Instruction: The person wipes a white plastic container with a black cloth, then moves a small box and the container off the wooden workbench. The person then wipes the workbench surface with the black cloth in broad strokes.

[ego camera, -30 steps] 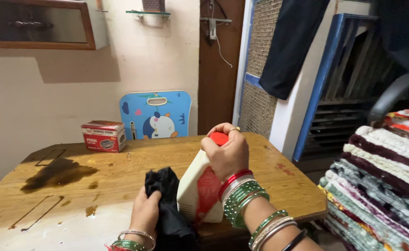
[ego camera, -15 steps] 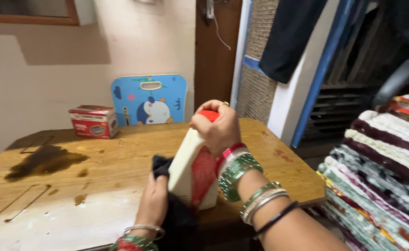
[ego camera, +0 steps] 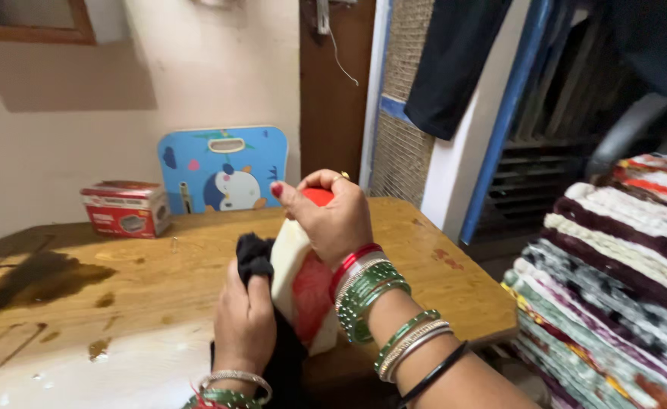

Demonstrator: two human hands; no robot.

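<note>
My right hand [ego camera: 333, 220] grips the red cap end of a cream bottle with a red label [ego camera: 297, 284], tilted over the near part of a wooden table [ego camera: 167, 280]. My left hand [ego camera: 244, 322] holds a black cloth [ego camera: 256, 256] pressed against the bottle's left side. Both wrists carry green and silver bangles. The lower part of the cloth hangs down below my left hand at the table's front edge.
A dark liquid spill [ego camera: 34, 279] spreads at the table's left. A red and white box [ego camera: 125, 208] and a blue cartoon board [ego camera: 221, 168] stand at the back by the wall. Striped folded rugs [ego camera: 614, 265] are piled at the right.
Both hands with the bottle and cloth have stayed together; my left hand has lifted the cloth higher against the bottle. The camera has swung right and down.
</note>
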